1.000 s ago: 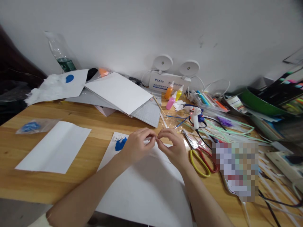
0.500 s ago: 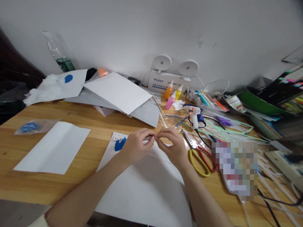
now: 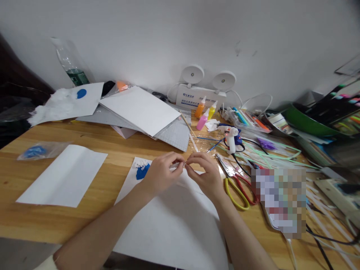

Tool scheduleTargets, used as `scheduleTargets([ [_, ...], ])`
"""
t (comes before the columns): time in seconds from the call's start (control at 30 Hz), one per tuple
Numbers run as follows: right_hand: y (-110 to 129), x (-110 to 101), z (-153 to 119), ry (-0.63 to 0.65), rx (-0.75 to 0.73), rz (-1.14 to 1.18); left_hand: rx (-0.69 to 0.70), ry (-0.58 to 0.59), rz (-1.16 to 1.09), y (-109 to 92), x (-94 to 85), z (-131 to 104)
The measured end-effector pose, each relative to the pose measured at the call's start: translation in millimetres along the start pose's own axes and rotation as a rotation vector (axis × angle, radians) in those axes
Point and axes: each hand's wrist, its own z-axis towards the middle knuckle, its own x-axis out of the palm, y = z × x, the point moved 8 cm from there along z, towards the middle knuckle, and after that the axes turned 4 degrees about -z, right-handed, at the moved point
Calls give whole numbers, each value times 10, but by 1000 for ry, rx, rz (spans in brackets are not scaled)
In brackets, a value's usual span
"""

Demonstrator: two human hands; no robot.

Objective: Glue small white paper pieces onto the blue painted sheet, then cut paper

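Observation:
My left hand point(image 3: 161, 172) and my right hand point(image 3: 204, 173) meet fingertip to fingertip above a large white sheet point(image 3: 171, 228). Both pinch at a tiny pale piece point(image 3: 184, 164) between them; it is mostly covered by fingers, and its kind does not show. Beside my left hand, at the sheet's upper left corner, lies a flat blue patch point(image 3: 142, 172) with small white crumbly bits point(image 3: 141, 164) along its top. Scissors point(image 3: 235, 182) with one yellow and one red handle rest just right of my right hand.
Behind the scissors stands a white glue gun point(image 3: 231, 138) with its cord. Orange, yellow and pink bottles point(image 3: 202, 120) are near the wall. White boards point(image 3: 140, 108) are stacked at the back, another white sheet point(image 3: 63, 178) lies left, and a phone point(image 3: 278, 202), blurred out, lies right.
Almost nothing differs. Both hands stay in the same place, with only a very slight shift of the fingertips around the tiny piece.

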Motion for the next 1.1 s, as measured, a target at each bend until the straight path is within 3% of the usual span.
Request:
scheduleTargets([
  [0.8, -4, -4, 2, -7, -16, 9, -5, 16, -92, 10, 19, -3],
  [1.1, -53, -26, -11, -39, 56, 8, -21, -2, -99, 1, -5, 0],
])
